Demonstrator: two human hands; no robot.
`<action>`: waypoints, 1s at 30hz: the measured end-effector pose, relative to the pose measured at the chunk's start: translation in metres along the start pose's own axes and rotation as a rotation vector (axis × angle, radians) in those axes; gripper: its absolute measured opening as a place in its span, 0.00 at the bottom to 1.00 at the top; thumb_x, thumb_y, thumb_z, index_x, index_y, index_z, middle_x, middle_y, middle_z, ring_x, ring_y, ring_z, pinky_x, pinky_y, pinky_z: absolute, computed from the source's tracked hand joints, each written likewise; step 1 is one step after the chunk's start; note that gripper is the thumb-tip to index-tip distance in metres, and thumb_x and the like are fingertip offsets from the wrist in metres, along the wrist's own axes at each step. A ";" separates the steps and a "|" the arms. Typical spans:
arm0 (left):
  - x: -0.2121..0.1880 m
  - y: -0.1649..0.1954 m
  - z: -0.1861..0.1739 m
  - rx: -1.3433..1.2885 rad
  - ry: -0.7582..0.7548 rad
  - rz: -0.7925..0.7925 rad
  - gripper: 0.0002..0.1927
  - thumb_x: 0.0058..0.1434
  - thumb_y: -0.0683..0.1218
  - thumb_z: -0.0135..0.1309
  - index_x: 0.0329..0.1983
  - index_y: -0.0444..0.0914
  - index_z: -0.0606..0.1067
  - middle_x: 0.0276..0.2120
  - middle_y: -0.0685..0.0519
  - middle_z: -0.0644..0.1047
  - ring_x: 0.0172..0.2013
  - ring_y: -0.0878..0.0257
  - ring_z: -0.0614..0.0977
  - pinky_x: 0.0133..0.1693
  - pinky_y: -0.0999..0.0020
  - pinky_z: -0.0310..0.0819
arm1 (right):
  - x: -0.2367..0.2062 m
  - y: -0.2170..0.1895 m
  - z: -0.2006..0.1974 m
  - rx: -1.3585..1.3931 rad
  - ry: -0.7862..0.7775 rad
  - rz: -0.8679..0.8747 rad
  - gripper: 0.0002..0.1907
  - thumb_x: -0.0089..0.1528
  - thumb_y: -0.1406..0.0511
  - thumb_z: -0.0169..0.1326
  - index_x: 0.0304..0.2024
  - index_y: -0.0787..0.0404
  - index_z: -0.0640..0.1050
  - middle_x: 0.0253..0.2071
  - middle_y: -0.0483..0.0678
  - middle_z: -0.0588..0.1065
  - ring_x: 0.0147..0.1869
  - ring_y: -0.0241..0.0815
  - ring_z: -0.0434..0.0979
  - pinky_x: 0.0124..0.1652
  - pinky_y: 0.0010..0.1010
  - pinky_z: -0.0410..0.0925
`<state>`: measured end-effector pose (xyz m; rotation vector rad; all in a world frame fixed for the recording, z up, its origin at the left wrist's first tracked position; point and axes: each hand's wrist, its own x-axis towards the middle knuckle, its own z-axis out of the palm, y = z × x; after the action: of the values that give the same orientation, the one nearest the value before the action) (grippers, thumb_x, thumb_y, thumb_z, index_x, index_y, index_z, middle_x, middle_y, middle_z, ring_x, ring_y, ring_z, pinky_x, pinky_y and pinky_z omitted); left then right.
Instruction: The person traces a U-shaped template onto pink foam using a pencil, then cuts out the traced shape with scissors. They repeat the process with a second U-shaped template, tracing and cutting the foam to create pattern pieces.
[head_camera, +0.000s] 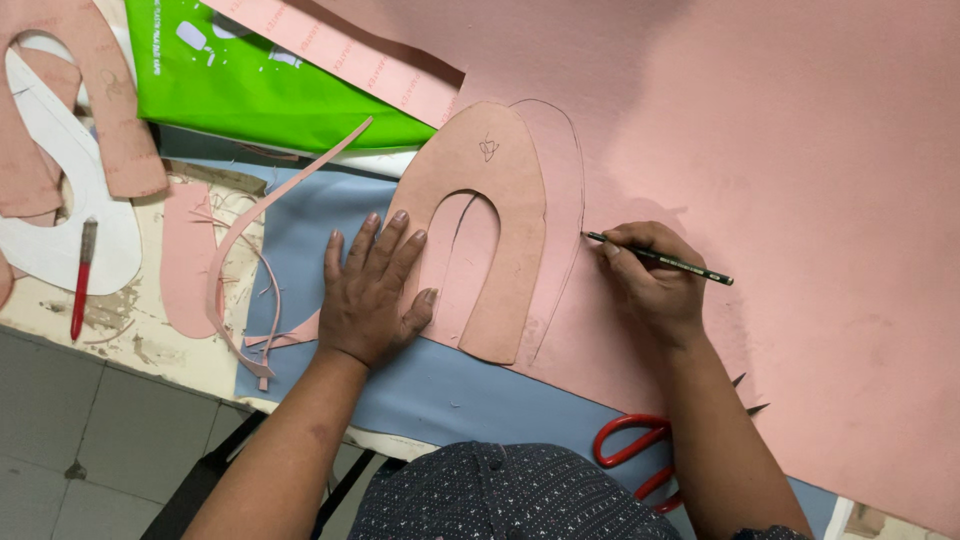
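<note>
Ok, left hand (372, 290) flat, fingers spread, pinning U-shaped template (490, 190) on pink sheet (780, 150); right hand (650, 275) gripping pencil (665, 260), tip on sheet.

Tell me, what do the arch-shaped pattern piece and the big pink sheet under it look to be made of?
Arch-shaped pattern piece: probably stiff board or leather, matte tan, with clean cut edges. Big pink sheet: seemingly thin leather or lining board, with a dull, faintly mottled surface that takes the pencil line.
</note>
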<state>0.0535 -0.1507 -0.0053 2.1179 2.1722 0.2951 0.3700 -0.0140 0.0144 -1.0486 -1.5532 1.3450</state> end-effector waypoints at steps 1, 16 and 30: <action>0.000 0.000 0.000 -0.003 0.008 0.000 0.35 0.63 0.65 0.45 0.72 0.49 0.65 0.75 0.54 0.58 0.74 0.53 0.56 0.72 0.39 0.37 | 0.001 0.000 -0.001 -0.007 -0.009 0.002 0.05 0.64 0.77 0.56 0.41 0.67 0.79 0.39 0.48 0.79 0.38 0.32 0.77 0.36 0.21 0.71; 0.000 -0.001 0.001 0.011 0.020 0.010 0.35 0.64 0.64 0.45 0.73 0.49 0.64 0.75 0.53 0.59 0.74 0.52 0.56 0.72 0.39 0.38 | 0.001 0.000 -0.004 -0.032 -0.047 -0.012 0.05 0.63 0.76 0.56 0.41 0.66 0.79 0.39 0.49 0.79 0.38 0.32 0.78 0.36 0.21 0.71; 0.000 -0.002 0.002 0.009 0.011 0.005 0.35 0.64 0.65 0.45 0.72 0.49 0.65 0.75 0.54 0.59 0.74 0.53 0.56 0.72 0.39 0.38 | -0.001 0.002 -0.007 -0.082 -0.067 -0.029 0.05 0.61 0.76 0.56 0.38 0.65 0.79 0.38 0.48 0.79 0.38 0.32 0.76 0.38 0.23 0.69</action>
<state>0.0517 -0.1501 -0.0076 2.1313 2.1793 0.2980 0.3769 -0.0122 0.0129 -1.0367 -1.6794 1.3180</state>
